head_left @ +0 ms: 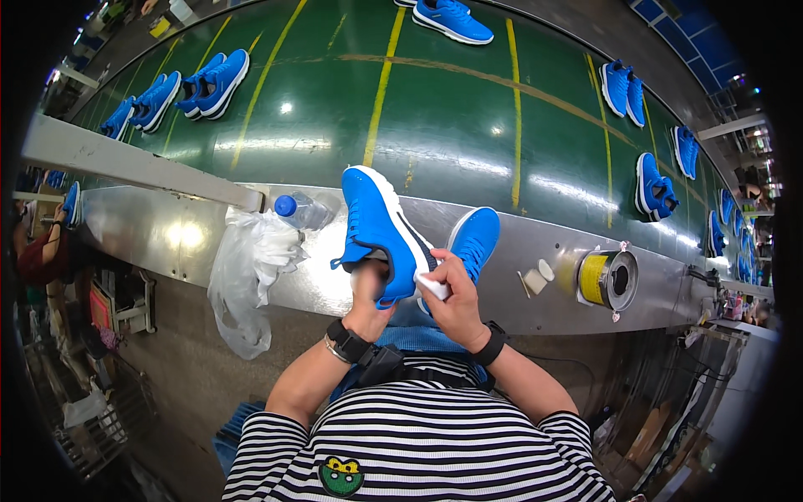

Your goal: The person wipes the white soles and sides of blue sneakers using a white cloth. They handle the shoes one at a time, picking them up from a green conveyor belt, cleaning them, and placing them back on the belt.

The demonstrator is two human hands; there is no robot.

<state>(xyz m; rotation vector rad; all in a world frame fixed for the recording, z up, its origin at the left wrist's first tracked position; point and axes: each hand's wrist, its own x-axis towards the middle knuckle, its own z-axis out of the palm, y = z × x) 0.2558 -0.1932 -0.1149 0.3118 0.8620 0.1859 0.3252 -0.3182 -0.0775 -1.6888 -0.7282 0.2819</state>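
Note:
A blue sneaker with a white sole is tilted on its side in front of me, toe pointing away. My left hand holds it at the heel, with the fingers inside the shoe opening and partly hidden. Pinched in my right hand is a small white pad, pressed against the heel end of the sole's edge. Just right of it, the other blue sneaker rests on the metal ledge, partly covered by my right hand.
A clear bottle with blue cap and a white plastic bag lie left on the metal ledge. To the right are small white pieces and a yellow-labelled can. Several blue sneakers stand on the green conveyor belt.

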